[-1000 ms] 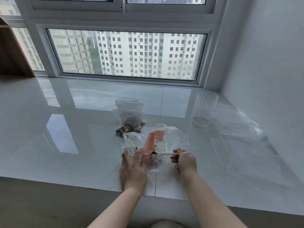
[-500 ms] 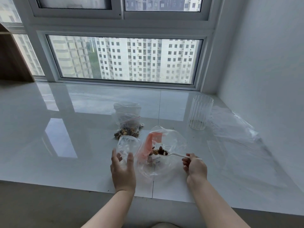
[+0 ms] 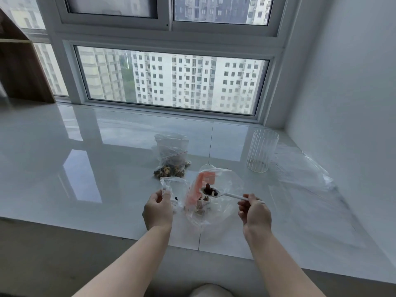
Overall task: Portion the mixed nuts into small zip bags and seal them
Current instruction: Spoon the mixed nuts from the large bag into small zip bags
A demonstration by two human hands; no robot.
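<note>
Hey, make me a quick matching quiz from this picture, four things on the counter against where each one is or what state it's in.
Things:
1. white plastic spoon
2. small zip bag
3. ribbed glass cup
4. filled zip bag

States:
A. stands far right near the wall
B. held open by the left hand
C. lies behind, full of nuts
D. loaded, held by the right hand

Pairs: 1-D, 2-B, 3-A, 4-C

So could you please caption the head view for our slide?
Right hand lifts a spoon of nuts toward the small zip bag held by the left hand.
</note>
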